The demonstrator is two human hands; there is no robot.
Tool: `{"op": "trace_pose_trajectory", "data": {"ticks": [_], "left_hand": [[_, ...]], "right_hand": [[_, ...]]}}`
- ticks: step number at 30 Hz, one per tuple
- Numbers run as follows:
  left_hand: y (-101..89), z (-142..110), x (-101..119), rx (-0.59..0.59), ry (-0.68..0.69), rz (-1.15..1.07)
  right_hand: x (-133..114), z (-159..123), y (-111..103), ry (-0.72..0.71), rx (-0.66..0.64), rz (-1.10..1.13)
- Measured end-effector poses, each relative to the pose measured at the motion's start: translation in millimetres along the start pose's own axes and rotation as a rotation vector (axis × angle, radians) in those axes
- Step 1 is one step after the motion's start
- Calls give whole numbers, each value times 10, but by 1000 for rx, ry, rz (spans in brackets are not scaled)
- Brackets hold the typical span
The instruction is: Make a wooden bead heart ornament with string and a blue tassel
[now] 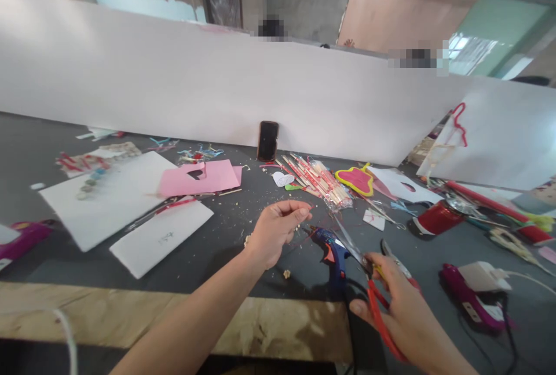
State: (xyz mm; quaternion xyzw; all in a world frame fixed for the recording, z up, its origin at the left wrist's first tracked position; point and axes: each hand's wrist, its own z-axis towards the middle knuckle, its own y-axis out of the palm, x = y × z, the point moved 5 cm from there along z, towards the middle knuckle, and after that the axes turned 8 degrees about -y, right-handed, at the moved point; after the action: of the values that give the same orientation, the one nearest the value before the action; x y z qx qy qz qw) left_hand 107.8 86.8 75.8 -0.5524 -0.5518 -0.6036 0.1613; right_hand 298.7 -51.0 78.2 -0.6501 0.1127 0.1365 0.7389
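My left hand (275,230) is above the middle of the dark table, thumb and forefinger pinched together on what looks like a thin red string (311,207); most of the string is hard to make out. My right hand (402,305) grips red-handled scissors (382,326), their blades pointing up and left towards my left hand. Under and beside the blades lies a blue glue gun (333,250) with an orange trigger. Pliers (397,262) with red grips rest just beyond my right hand. A small pale crumb-like piece (286,274) sits below my left hand.
A phone (268,141) leans on the white partition (195,91). Bundled red-and-cream sticks (317,181), a yellow-edged pink shape (354,180) and pink paper (217,175) lie ahead. To the right are a red can (441,217) and a purple power strip (467,297).
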Motion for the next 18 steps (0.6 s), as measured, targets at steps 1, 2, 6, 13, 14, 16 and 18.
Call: {"op": "trace_pose_trajectory", "data": {"ticks": [1,2,6,13,14,16,18], "left_hand": [[4,-14,2,-7,8,0],[8,-29,2,-15,14,-2],[15,-107,-9,-45,24,-62],[33,-259,-25,-108,26,-197],[29,-267,-30,-105,24,-199],[15,-270,-43,-93,18,-193],[6,-263,-57,-84,8,-182]], "right_hand": [[-14,-18,6,2,-11,-12],[-32,-32,7,2,-20,-26],[-129,-47,-4,-26,-40,-64],[-211,-15,83,-54,-60,-73],[-215,-10,98,-53,-69,-73],[-231,1,113,-60,-84,-62],[-261,16,102,-72,-84,-45]]}}
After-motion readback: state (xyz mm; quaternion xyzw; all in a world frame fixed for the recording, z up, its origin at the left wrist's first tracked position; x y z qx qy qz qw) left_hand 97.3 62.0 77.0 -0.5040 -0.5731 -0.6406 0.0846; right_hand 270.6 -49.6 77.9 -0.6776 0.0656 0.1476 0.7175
